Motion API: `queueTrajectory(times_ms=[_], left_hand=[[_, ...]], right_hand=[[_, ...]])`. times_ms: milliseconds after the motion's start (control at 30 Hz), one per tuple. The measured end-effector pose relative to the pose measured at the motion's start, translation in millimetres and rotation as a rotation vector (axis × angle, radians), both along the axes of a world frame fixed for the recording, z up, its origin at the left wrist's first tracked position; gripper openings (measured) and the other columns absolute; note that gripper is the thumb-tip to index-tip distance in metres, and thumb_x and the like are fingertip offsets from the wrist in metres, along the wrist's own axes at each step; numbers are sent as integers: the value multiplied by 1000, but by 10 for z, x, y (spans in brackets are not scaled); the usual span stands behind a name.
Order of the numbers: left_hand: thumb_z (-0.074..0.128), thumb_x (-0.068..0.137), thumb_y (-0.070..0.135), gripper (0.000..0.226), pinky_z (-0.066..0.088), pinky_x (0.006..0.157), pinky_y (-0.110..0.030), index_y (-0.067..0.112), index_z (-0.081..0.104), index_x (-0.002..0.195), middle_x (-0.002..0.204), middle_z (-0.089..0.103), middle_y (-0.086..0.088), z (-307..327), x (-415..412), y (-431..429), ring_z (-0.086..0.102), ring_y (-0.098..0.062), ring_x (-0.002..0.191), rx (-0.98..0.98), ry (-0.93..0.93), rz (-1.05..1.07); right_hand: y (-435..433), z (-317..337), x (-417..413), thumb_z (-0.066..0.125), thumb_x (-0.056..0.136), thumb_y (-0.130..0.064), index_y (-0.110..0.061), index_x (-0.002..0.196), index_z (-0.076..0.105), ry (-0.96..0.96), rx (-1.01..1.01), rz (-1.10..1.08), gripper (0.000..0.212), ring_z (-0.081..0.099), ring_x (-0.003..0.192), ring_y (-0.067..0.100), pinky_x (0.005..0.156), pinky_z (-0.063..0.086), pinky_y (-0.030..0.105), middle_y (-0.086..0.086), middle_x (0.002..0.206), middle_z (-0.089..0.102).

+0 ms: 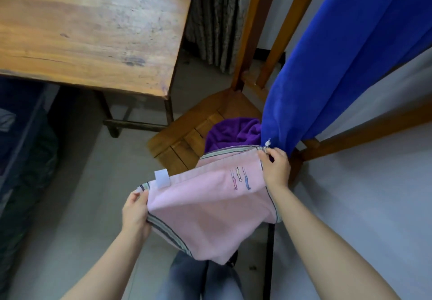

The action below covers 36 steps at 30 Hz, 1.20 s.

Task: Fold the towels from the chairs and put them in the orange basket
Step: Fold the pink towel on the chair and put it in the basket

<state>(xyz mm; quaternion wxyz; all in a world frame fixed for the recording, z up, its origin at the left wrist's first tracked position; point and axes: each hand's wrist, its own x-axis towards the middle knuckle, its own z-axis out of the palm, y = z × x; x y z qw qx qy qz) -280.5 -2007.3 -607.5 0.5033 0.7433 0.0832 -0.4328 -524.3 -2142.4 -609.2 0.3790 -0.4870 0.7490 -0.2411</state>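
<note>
So the fingers (265, 154) of your left hand (135, 211) and right hand (275, 169) each pinch a corner of the pink towel (210, 213), spread just in front of the chair (184, 133) holding the purple towel (233, 131).

No readable text — white tag (161, 178) on pink towel (210, 211) illegible
</note>
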Motion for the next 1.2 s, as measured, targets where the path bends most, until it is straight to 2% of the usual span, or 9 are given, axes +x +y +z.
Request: queueTrajectory(times_ms=[233, 367, 467, 633, 800, 933, 1033, 1100, 1200], left_hand=[[48, 90, -3, 24, 38, 60, -30, 12, 48, 71, 72, 51, -7, -70, -25, -64, 45, -16, 64, 31, -20, -8], [50, 91, 3, 20, 36, 59, -30, 11, 51, 73, 72, 53, -8, -38, -121, -105, 44, -17, 63, 53, -44, -116], [54, 91, 6, 15, 39, 63, -32, 10, 55, 76, 76, 56, -10, -39, -181, -135, 47, -19, 67, 78, -39, -238], [56, 89, 5, 11, 40, 61, -29, 8, 59, 79, 77, 59, -9, -94, -406, -248, 50, -19, 69, 115, -12, -459], [55, 89, 3, 16, 39, 62, -26, 11, 60, 75, 72, 59, -2, -128, -626, -152, 51, -16, 71, 70, -37, -729], [54, 91, 6, 17, 44, 66, -29, 12, 58, 76, 77, 62, -6, -160, -557, -235, 54, -17, 71, 77, 2, -482], [49, 95, 9, 7, 48, 79, -39, 8, 56, 94, 89, 63, -14, -301, -511, -400, 58, -24, 79, 28, 265, -259], [49, 95, 9, 11, 48, 86, -42, 7, 54, 105, 94, 63, -15, -447, -521, -465, 59, -25, 81, 51, 299, -237], [53, 93, 10, 9, 48, 70, -32, 6, 56, 101, 84, 62, -9, -621, -555, -571, 57, -20, 72, 145, 163, -269]], right_hand=[[-9, -5, 90, 53, 93, -18, 0, 104, 67, 107, 54, 0, 25, 58, 92, 26, 67, 29, 20, 15, 104, 66], [16, 202, -107, 59, 89, -15, -4, 97, 70, -43, 12, -143, 17, 59, 83, 18, 75, 47, 30, 10, 96, 68], [12, 298, -363, 62, 87, -16, -10, 96, 69, -118, 6, -268, 13, 66, 84, 23, 77, 57, 40, 6, 95, 68], [11, 252, -630, 58, 87, -3, -7, 106, 63, -118, 55, -301, 20, 65, 85, 24, 71, 55, 34, 9, 99, 67], [44, 80, -711, 58, 86, -1, -2, 119, 57, -46, 89, -341, 33, 62, 93, 26, 81, 51, 34, 16, 111, 64], [60, 37, -744, 57, 88, -4, -2, 109, 62, -15, 129, -315, 22, 64, 94, 32, 85, 53, 45, 18, 105, 67], [16, 7, -778, 56, 89, -6, -1, 109, 59, -2, 98, -317, 21, 62, 87, 27, 76, 52, 36, 14, 99, 65], [17, -35, -789, 55, 91, -10, -3, 111, 57, -5, 93, -315, 21, 62, 82, 23, 71, 50, 32, 10, 97, 63], [-6, -89, -802, 54, 92, -13, -5, 112, 57, -9, 88, -323, 22, 61, 80, 21, 68, 48, 29, 7, 96, 62]])
